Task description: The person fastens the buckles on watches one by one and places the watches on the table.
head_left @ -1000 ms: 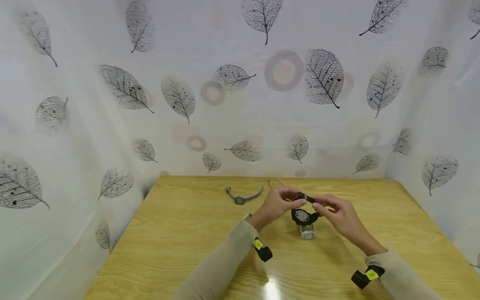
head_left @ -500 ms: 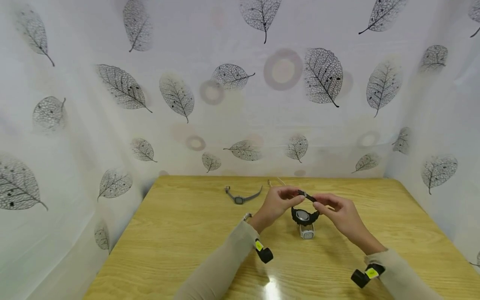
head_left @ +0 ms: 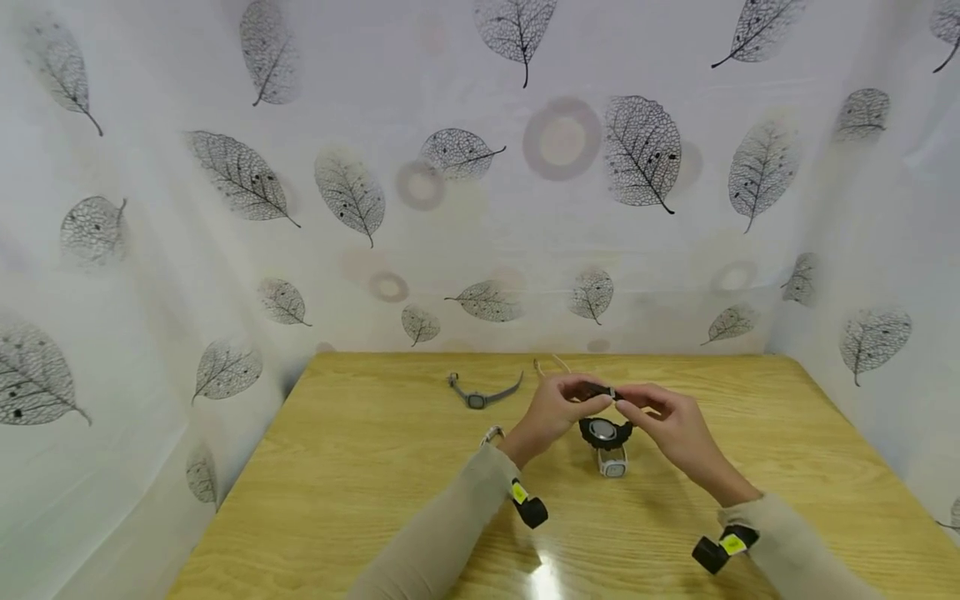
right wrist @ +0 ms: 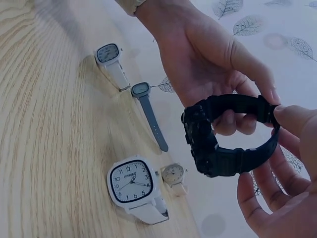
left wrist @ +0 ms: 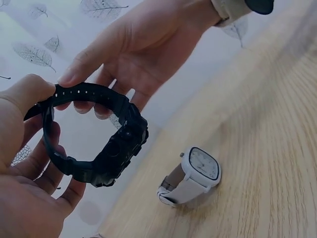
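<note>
Both hands hold a black sports watch [head_left: 604,431] up over the table, its face toward me in the head view. Its strap is bent round into a loop, the two ends overlapping at the top. My left hand [head_left: 555,410] pinches the strap [left wrist: 74,93] from one side, thumb in front and fingers behind. From the other side my right hand [head_left: 675,429] pinches it likewise, the thumb tips almost meeting. Beneath the black watch in the head view, a white square-faced watch [head_left: 612,468] stands on the table. The fingers partly hide the fastening.
A grey watch [head_left: 476,401] lies with its strap spread at the back of the table [head_left: 360,467]. Another white watch [right wrist: 108,52] sits near the left forearm. A small round-faced watch [right wrist: 173,172] is behind the hands. Leaf-patterned curtain [head_left: 465,250] encloses the back and sides.
My right hand has moved slightly left, bringing the thumbs closer together, and less of the strap shows between them. The watches on the table stay put.
</note>
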Motion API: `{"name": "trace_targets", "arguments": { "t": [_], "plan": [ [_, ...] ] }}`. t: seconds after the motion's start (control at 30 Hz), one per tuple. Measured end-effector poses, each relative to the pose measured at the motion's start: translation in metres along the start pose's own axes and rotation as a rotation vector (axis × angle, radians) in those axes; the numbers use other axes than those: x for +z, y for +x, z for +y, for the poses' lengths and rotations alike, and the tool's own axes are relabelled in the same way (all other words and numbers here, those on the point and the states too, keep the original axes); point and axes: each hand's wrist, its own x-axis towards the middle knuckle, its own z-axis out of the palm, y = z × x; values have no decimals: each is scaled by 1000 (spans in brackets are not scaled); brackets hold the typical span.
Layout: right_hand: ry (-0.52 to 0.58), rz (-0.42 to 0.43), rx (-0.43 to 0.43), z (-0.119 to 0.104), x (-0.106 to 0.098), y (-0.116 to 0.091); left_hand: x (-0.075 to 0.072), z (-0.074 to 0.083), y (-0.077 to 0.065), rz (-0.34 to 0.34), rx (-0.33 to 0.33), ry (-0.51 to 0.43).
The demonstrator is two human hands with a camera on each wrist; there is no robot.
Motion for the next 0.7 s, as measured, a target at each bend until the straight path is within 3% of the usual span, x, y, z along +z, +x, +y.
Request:
{"name": "trace_targets", "arguments": {
  "t": [0.2,0.4,0.7],
  "plan": [
    [53,-40,46,4,0,-2,-5,2,-1,43,-11,4],
    [52,-51,65,7,0,-6,-9,1,-3,31,-17,3],
    [33,-10,7,1,5,-8,-7,4,-5,11,-58,-9]
  ]
}}
